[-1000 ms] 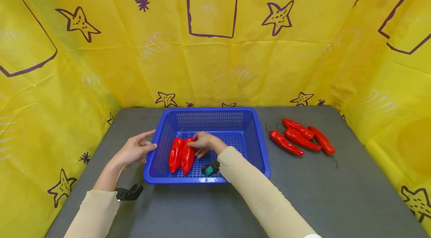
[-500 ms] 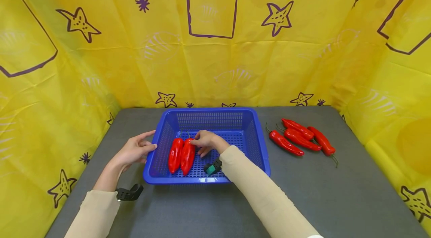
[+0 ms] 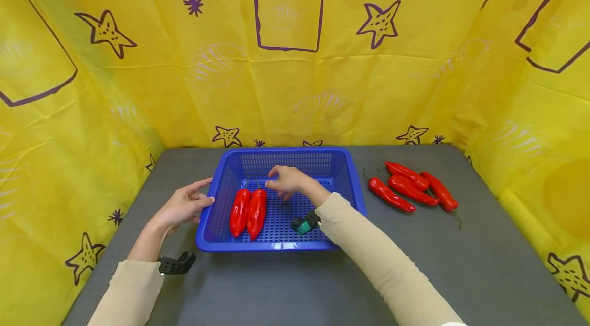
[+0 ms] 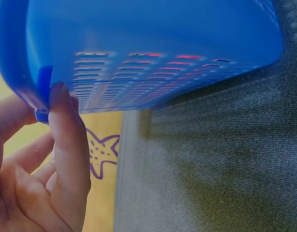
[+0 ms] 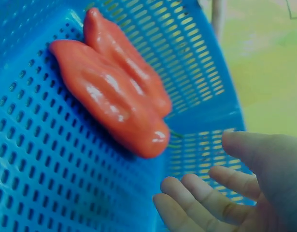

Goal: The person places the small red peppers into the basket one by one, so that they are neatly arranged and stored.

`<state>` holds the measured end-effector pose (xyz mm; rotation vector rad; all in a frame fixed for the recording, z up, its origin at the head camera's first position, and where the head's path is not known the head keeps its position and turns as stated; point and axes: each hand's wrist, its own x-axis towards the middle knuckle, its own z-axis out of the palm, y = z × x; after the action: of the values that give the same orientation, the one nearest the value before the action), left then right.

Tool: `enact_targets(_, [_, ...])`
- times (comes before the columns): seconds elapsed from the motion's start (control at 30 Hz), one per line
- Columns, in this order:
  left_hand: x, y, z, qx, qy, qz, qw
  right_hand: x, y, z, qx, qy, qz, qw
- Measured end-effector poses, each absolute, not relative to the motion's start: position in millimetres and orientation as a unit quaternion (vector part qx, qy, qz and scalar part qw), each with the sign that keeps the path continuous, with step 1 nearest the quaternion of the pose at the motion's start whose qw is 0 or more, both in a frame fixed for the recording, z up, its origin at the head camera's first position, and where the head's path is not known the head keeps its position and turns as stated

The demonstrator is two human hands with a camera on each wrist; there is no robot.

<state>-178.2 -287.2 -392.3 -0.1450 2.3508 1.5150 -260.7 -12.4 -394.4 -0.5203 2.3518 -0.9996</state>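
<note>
A blue plastic basket with slotted walls stands on the table. Two glossy red chili peppers lie side by side on the left of its floor, stems toward the back. At the basket's left side my left hand holds the rim between thumb and fingers; the left wrist view shows the thumb against it. My right hand hovers over the basket, just right of the peppers and apart from them. In the right wrist view its fingers are spread loosely with nothing between them.
Several more red chili peppers lie in a loose group on the grey table, right of the basket. A yellow patterned cloth hangs behind the table and along both sides.
My right hand has let go of the right-hand pepper in the basket and moved up and to the right. The left hand stays at the rim.
</note>
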Motion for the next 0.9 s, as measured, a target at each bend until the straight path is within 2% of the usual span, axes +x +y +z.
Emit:
enact_targets(0.13, [-178.6, -287.5, -392.5, -0.052, 0.827, 0.533, 0.17, -257.4, -5.3, -381.5, -0.23, 0.87, -0.359, 0.248])
enact_targets(0.37, [-178.5, -287.5, -393.0, -0.054, 0.827, 0.533, 0.17, -252.8, 9.4, -362.2, -0.277, 0.89, -0.312, 0.186])
enact_targets(0.77, [-178.9, -287.0, -393.5, -0.059, 0.824, 0.537, 0.171, -249.2, 50.2, -343.9, -0.317, 0.887, -0.322, 0.091])
enact_targets(0.9, [-179.2, -287.2, -394.2, -0.062, 0.825, 0.534, 0.172, -248.8, 67.1, -339.0, -0.316, 0.885, -0.333, 0.076])
